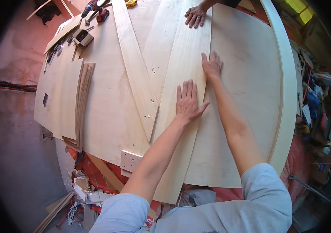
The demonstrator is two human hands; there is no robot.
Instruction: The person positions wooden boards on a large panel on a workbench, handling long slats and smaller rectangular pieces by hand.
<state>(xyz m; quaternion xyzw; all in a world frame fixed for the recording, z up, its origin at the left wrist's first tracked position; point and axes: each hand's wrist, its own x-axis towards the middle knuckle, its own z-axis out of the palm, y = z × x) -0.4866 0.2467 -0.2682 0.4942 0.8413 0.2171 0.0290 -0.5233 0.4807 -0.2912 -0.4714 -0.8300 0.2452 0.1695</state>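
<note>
A long, pale wooden board [185,58] runs from the far edge toward me over a large plywood sheet [243,77]. My left hand [188,104] lies flat on the board with its fingers stretched out and the thumb reaching its right edge. Farther off, my right hand [212,66] is at that same edge, fingers apart, the thumb over the board. Neither hand holds anything. At the far end another person's hand [195,16], wearing a ring, presses flat on the board. A narrower plank [132,62] lies slanted to the left, with screws near its close end.
Stacked thin panels [72,101] lie at the left, with a small open box [83,38] beyond them. A cordless drill [91,7] and a yellow tape measure [131,3] are at the far side. A curved wooden strip [287,85] borders the right. Clutter [320,105] fills the far right.
</note>
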